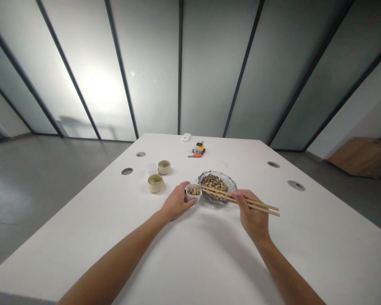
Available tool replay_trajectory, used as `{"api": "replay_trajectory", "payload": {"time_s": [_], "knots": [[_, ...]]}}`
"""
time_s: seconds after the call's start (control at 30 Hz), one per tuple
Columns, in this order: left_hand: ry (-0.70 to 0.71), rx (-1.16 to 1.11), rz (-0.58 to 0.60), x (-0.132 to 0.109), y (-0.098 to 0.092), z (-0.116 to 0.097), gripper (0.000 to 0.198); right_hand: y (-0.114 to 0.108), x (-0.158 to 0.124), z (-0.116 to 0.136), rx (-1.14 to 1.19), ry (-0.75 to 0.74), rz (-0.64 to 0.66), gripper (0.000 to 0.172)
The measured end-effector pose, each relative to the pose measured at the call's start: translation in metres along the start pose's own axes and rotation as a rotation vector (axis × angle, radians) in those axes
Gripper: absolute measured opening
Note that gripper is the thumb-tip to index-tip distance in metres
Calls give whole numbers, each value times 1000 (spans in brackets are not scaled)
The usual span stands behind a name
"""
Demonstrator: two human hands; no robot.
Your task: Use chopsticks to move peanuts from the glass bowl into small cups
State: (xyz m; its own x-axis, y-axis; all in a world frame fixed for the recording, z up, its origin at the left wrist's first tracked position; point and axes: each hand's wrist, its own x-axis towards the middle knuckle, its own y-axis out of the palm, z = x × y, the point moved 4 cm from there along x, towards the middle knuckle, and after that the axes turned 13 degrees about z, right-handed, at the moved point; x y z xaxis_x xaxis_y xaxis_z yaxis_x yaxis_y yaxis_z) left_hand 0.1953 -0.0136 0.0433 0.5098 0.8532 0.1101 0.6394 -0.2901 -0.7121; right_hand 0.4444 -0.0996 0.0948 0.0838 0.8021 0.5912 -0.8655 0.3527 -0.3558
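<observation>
The right hand's (253, 214) fingers are clamped on a pair of wooden chopsticks (263, 206), which slant across a glass bowl (232, 184) so that their tips come to the right rim of a small white dish (194, 198); I can't make out whether they grip anything. The left hand (177, 204) has its thumb and fingers closed around that dish, steadying it on the bench (114, 212), with pale brown nuts (193, 192) inside. The bowl sits just right of it, heaped with seeds and more nuts. Off to the left stand two greenish cups (155, 186), a clear container (152, 169) beside them. Farther back, an orange toy carrot (195, 156) lies before a yellow toy vehicle (199, 148), and beyond is a white box (186, 137).
</observation>
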Motion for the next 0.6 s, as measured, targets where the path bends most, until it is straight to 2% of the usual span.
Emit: {"api": "replay_trajectory", "payload": {"time_s": [0.13, 0.23, 0.43, 0.6], "knots": [[0, 4, 0, 0, 0, -1, 67, 9, -1, 10, 16, -59, 84, 25], [-8, 4, 9, 0, 0, -2, 68, 7, -1, 12, 0, -65, 66, 28], [-7, -3, 25, 0, 0, 1, 67, -22, 7, 5, -168, -36, -98, 39], [0, 12, 9, 2, 3, 6, 67, -37, 13, -7, -361, -65, -88, 44]]}}
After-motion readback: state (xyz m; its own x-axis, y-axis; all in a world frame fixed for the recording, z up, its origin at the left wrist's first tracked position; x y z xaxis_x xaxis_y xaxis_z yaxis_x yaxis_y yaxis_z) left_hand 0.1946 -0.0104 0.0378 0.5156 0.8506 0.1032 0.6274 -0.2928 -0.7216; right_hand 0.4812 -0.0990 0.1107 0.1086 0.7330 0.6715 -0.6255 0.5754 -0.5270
